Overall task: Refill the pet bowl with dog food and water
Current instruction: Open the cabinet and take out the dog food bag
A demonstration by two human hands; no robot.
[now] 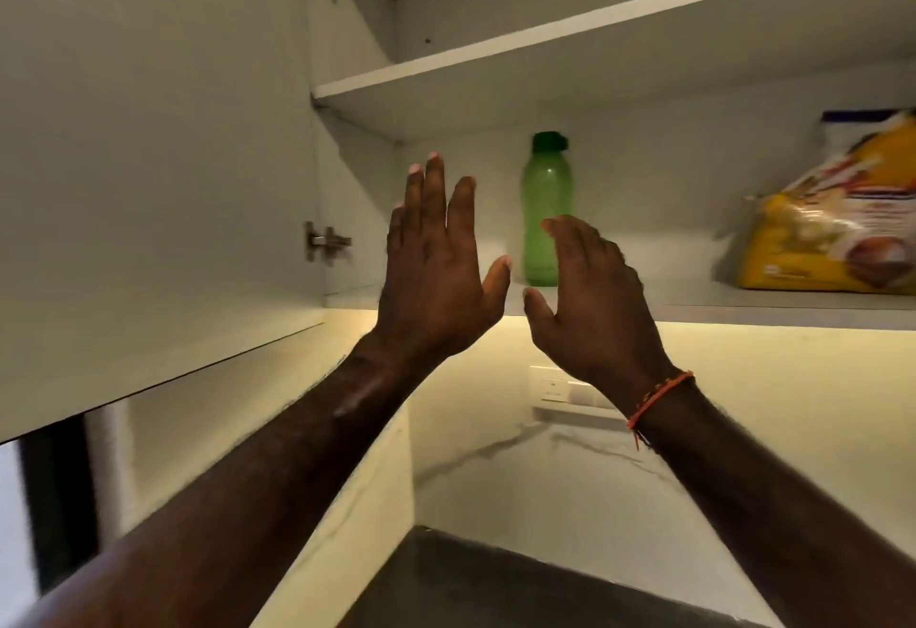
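Note:
A green plastic water bottle [545, 211] with a dark green cap stands upright on the lower shelf [743, 310] of an open wall cabinet. A yellow dog food bag [837, 226] leans at the shelf's right end, cut off by the frame edge. My left hand [441, 265] is raised in front of the shelf, fingers straight, just left of the bottle. My right hand [590, 295] is raised beside it, fingers relaxed, partly covering the bottle's lower right. Neither hand holds anything. No pet bowl is in view.
The cabinet door [148, 156] hangs open on the left with a metal hinge [324, 240]. An upper shelf [595, 37] is above. Below are a lit wall with a switch plate [565, 387] and a dark countertop [495, 588].

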